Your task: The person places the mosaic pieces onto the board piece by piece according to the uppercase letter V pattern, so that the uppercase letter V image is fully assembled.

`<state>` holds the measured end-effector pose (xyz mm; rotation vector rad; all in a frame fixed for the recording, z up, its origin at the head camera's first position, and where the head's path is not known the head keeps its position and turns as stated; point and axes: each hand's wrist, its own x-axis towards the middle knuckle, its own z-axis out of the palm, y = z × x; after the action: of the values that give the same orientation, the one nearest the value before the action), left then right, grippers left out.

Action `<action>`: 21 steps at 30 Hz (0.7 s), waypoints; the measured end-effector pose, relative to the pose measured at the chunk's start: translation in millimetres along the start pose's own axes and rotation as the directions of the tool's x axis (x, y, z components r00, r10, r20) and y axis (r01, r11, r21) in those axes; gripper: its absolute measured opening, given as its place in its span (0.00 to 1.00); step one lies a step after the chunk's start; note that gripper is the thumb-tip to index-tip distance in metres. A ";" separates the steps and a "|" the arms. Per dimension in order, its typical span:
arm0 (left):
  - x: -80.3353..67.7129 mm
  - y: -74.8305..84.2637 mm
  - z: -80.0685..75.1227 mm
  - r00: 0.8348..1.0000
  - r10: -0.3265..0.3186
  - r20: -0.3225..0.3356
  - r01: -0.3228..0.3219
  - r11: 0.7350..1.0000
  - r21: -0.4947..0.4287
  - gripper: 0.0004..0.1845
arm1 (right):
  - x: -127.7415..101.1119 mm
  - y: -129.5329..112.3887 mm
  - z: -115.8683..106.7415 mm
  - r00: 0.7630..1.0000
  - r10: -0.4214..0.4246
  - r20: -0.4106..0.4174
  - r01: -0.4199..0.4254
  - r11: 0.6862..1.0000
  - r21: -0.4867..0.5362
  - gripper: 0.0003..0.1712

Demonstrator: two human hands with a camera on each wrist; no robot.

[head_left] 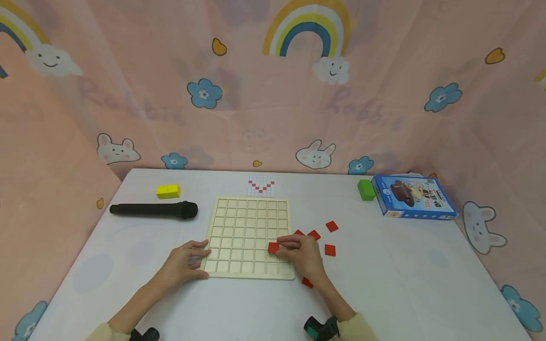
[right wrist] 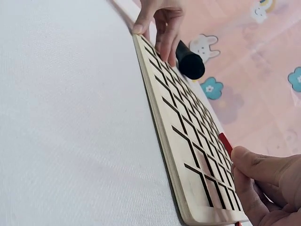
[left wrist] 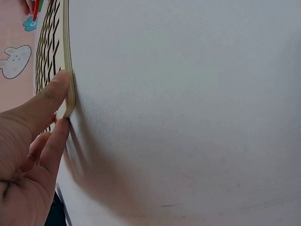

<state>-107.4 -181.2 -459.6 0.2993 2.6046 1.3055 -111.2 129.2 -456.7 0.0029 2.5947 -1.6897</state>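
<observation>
A pale wooden grid board lies on the white table. My left hand grips its lower left corner; in the left wrist view, the thumb and fingers touch the board's edge. My right hand pinches a red square tile over the board's lower right part. That tile stands tilted at the fingertips in the right wrist view. Several loose red tiles lie right of the board, some partly hidden by the right hand. The grid's visible squares hold no tiles.
Behind the board lies a small pattern card with red squares in a V shape. A black microphone and yellow block are at left. At back right are a green block and a blue box.
</observation>
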 end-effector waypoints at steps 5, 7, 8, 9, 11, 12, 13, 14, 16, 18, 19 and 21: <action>-0.1 -0.6 -0.5 1.000 -0.001 0.006 0.001 1.000 -0.008 0.31 | -0.2 -2.5 10.0 0.999 -0.027 0.032 0.027 1.000 -0.005 0.16; -0.4 -0.5 -0.7 1.000 -0.002 0.005 0.002 1.000 -0.004 0.31 | 0.3 -2.5 14.4 0.998 -0.033 0.045 0.034 0.999 -0.008 0.16; -0.5 -0.4 -0.7 1.000 -0.003 0.002 0.003 1.000 -0.003 0.31 | 0.6 -2.6 16.6 0.998 -0.037 0.051 0.038 0.999 -0.008 0.16; -0.8 -0.3 -0.8 1.000 -0.004 0.001 0.004 1.000 -0.001 0.31 | 0.9 -2.9 18.8 0.998 -0.040 0.057 0.041 0.999 -0.006 0.16; -1.3 -0.1 -1.1 1.000 0.000 -0.003 0.000 1.000 0.004 0.31 | 1.4 -3.4 23.4 0.996 -0.053 0.068 0.053 0.999 0.001 0.16; -1.4 -0.2 -1.0 1.000 -0.003 -0.006 0.003 1.000 0.001 0.31 | 1.5 -3.7 25.6 0.995 -0.068 0.072 0.068 0.998 0.005 0.16; -1.5 -0.3 -0.9 1.000 -0.006 -0.007 0.006 1.000 -0.002 0.31 | 1.5 -4.6 27.7 0.995 -0.071 0.074 0.071 0.997 0.015 0.15; -1.6 -0.4 -1.0 1.000 -0.003 -0.006 0.003 1.000 -0.004 0.31 | 1.5 -5.1 29.8 0.994 -0.084 0.076 0.082 0.996 0.017 0.15; -1.7 -0.7 -1.0 1.000 0.002 -0.005 -0.002 1.000 -0.003 0.31 | 1.6 -6.0 33.9 0.991 -0.102 0.081 0.101 0.995 0.022 0.15; -1.4 -0.7 -0.6 1.000 -0.001 -0.005 0.001 1.000 -0.009 0.31 | 1.9 -6.6 37.8 0.990 -0.116 0.083 0.114 0.993 0.022 0.15; -1.4 -0.7 -0.5 1.000 0.003 -0.002 -0.003 1.000 -0.009 0.31 | 2.2 -6.7 39.7 0.990 -0.115 0.083 0.113 0.993 0.019 0.14; -1.3 -0.4 -0.3 1.000 0.006 -0.001 -0.006 1.000 -0.008 0.31 | 2.7 -6.5 43.4 0.989 -0.120 0.086 0.119 0.993 0.010 0.14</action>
<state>-106.2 -182.0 -459.6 0.3052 2.6007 1.3186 -112.5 86.9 -468.4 -0.2247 2.5755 -1.6915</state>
